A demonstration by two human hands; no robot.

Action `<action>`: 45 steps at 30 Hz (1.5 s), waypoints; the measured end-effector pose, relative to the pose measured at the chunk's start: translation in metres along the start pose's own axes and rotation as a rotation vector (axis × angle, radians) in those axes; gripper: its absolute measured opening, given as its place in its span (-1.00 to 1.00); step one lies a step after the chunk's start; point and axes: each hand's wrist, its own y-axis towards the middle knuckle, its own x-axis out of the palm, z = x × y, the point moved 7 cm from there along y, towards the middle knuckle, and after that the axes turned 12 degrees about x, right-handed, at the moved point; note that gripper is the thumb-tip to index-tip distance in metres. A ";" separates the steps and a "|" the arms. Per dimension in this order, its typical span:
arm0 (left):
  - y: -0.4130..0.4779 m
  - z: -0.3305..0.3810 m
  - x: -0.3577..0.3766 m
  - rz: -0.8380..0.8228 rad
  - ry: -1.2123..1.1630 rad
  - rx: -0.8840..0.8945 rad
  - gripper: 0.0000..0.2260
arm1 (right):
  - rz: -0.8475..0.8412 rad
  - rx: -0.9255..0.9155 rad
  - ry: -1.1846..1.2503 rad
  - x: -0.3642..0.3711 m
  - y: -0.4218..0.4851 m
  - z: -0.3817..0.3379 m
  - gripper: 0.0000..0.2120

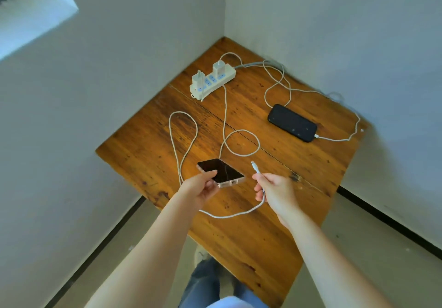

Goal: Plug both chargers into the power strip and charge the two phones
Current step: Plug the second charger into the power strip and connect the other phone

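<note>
Fingers (210, 174) pinch glossy slab phone (221, 172); right fingers (259, 178) grip braided cable (257, 168).

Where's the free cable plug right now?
In the head view, the plug is in the right hand, low centre above the table, just right of the pink phone held by the left hand, not yet inserted.
</note>
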 end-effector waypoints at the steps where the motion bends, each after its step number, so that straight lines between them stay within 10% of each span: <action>1: -0.003 0.005 -0.004 0.004 -0.033 -0.002 -0.87 | 0.005 -0.017 -0.002 0.003 -0.009 -0.006 -0.80; 21: -0.042 0.048 0.008 -0.087 -0.161 0.048 -0.78 | 0.154 -0.440 -0.244 -0.002 -0.083 -0.088 -0.83; 45: -0.054 0.049 0.031 -0.081 -0.092 0.108 -0.68 | 0.320 -0.474 -0.486 -0.006 -0.078 -0.088 -0.78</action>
